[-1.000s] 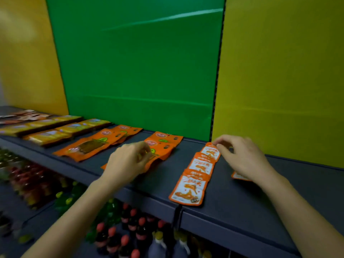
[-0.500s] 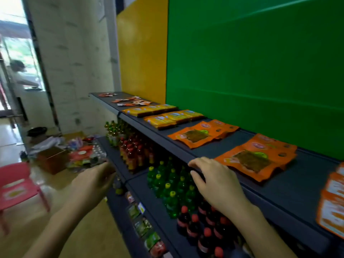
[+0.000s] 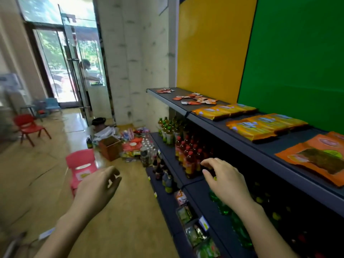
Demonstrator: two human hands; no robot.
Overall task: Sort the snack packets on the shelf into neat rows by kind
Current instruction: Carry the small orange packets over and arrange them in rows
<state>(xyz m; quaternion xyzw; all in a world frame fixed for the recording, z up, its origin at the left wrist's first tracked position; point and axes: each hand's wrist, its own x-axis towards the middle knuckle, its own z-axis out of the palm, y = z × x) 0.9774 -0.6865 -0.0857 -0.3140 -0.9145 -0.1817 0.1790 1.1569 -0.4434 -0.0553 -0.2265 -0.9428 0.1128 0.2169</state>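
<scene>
Orange packets are lying jumbled at the shelf end; left hand and right hand are hovering empty and relaxed, risking brushing tidy rows.

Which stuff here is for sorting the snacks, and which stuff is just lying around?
For the job:
scattered small packets
yellow packets
orange packets
top shelf

Just lying about:
drink bottles
cardboard box
pink chair
red chair
</scene>
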